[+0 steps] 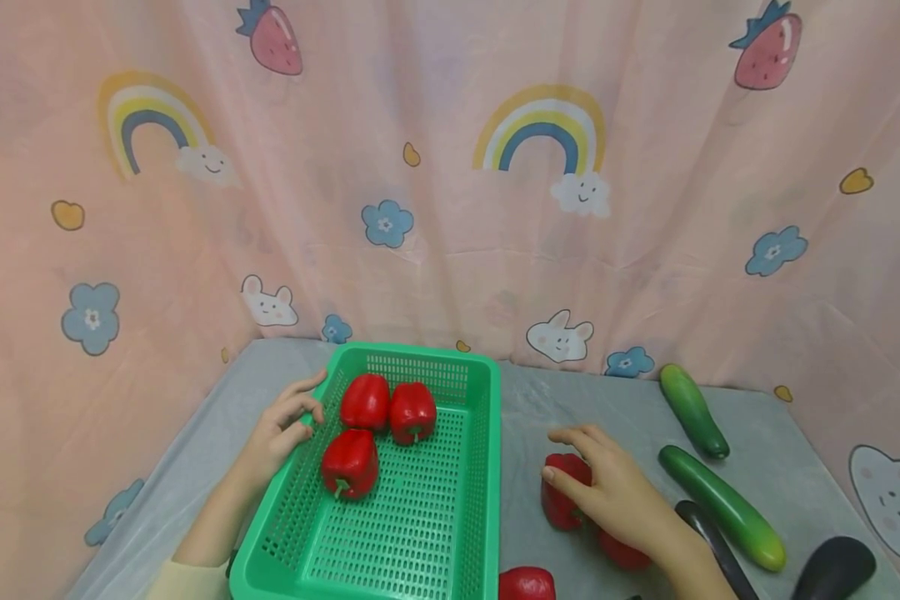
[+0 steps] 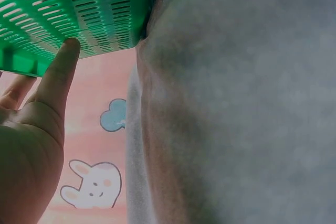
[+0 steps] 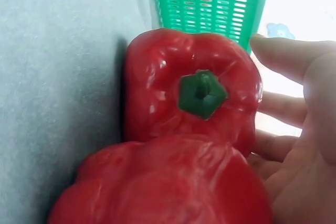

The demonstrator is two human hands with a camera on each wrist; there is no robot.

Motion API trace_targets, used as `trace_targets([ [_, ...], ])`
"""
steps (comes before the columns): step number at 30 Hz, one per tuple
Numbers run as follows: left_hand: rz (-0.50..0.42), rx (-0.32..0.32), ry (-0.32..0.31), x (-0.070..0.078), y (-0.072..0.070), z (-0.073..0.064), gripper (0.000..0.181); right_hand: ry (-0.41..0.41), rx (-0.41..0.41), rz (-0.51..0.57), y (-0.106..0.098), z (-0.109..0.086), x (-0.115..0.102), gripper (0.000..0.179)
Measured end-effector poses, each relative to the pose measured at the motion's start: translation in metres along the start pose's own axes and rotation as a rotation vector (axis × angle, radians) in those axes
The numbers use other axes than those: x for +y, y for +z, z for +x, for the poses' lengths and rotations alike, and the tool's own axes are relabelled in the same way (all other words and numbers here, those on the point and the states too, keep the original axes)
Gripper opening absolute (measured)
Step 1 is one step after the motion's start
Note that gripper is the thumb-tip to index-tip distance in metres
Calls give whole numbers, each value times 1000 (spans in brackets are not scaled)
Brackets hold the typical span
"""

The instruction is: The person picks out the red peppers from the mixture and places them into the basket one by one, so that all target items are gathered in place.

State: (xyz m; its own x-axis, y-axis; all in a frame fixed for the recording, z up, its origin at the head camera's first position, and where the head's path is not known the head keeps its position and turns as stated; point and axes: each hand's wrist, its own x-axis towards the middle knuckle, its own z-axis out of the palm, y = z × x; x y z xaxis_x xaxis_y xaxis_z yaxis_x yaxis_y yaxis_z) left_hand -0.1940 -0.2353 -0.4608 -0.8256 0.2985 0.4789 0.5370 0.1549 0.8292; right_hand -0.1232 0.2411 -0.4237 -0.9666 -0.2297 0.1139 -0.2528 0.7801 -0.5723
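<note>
"Green plastic first, in the head view: one slotted basket on the grey-covered desk, and three red peppers sit inside it, clustered toward its far left part."

"And the hands?"

"Left hand is at the basket's left rim, fingers loosely bent, grasping nothing. Right hand is over on the desk, to the right of the basket, thumb and fingers spread about a red pepper. That's a loose arch, not a clenched hand."

"More peppers down there?"

"Yes! A second pepper is partly covered by the right hand, and a third pepper is cut by the bottom edge, near the basket. Farther right lie two green cucumbers, with a black ladle and a dark handle nearer the bottom. Pink patterned curtain behind it all."

"Over to the left wrist!"

"Close on the basket's slotted outer wall, and one fingertip rests against it. Grey cloth fills the right side, with a printed rabbit on the curtain below."

"Right wrist now?"

"Lovely look: one pepper shows its green stem to the camera, another overlaps it from the front, and the basket stands beyond. Thumb and fingers lie along the stemmed pepper's side; whether they actually press on it, I can't fairly tell from this angle."
</note>
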Motion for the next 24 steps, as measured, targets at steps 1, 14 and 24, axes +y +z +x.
trace_targets([
  [1, 0, 1, 2, 0, 0, 0, 30, 7, -10, -1, 0, 0, 0, 51],
  [14, 21, 16, 30, -3, 0, 0, 30, 88, -168, -6, -5, 0, 1, 62],
  [24, 13, 6, 15, -2, 0, 0, 30, 100, -246, -19, -10, -2, 1, 66],
])
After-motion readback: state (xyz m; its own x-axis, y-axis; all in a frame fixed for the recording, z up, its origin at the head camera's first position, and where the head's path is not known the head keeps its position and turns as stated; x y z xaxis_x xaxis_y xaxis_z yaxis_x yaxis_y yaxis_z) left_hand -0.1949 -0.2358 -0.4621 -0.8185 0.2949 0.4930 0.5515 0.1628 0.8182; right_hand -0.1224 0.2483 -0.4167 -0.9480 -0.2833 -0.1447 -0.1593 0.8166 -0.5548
